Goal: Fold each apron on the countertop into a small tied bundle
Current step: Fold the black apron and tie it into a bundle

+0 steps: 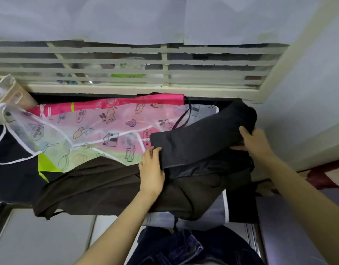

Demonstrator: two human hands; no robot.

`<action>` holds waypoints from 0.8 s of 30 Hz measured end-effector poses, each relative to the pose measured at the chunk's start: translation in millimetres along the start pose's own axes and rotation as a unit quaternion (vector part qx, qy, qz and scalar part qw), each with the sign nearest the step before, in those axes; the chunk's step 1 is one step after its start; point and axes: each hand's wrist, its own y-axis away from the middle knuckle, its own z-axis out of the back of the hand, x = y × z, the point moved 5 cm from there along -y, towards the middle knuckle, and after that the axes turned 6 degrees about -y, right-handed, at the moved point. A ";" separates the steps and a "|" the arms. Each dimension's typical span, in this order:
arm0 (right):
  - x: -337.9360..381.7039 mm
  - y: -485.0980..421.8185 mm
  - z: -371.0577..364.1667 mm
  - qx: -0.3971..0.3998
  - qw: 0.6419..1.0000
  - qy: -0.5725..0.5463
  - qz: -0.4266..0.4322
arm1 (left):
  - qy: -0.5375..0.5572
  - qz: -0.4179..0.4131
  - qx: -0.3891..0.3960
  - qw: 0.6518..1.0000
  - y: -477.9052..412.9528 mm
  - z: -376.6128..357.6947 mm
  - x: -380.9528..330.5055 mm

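Observation:
A black apron [201, 138] is folded into a long strip and slants across the right half of the dark countertop [16, 180]. My left hand [152, 169] pinches its near-left corner. My right hand [257, 139] grips its bunched far-right end. A thin black strap [182, 117] loops out from under the strip. Beneath it lies a dark brown apron [111, 186], spread flat and hanging over the counter's front edge. Further back, a see-through printed apron [84, 131] with white trim covers a pink apron [126, 101] and a lime-green apron [45, 166].
A louvred window [126, 64] runs along the back of the counter. A pale wall [308, 111] closes the right side. A clear plastic bag [6, 88] stands at the back left. White cabinet fronts [40, 236] sit below the counter. A red cloth [321, 176] lies at far right.

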 end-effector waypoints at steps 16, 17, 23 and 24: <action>-116.3 -18.4 -0.8 0.003 0.982 0.050 -0.180 | 0.167 -0.018 -0.105 0.980 -23.3 37.4 -23.4; -116.3 -17.2 -7.0 0.009 0.983 0.044 -0.180 | 0.146 -0.047 -0.116 0.981 -26.9 48.4 -22.5; -119.7 -7.4 -55.1 0.037 0.982 0.003 -0.187 | 0.011 -0.085 -0.076 0.993 -18.6 90.5 37.9; -120.6 -7.1 -57.3 0.035 0.982 -0.003 -0.188 | -0.017 -0.087 -0.058 0.994 -14.0 89.2 49.5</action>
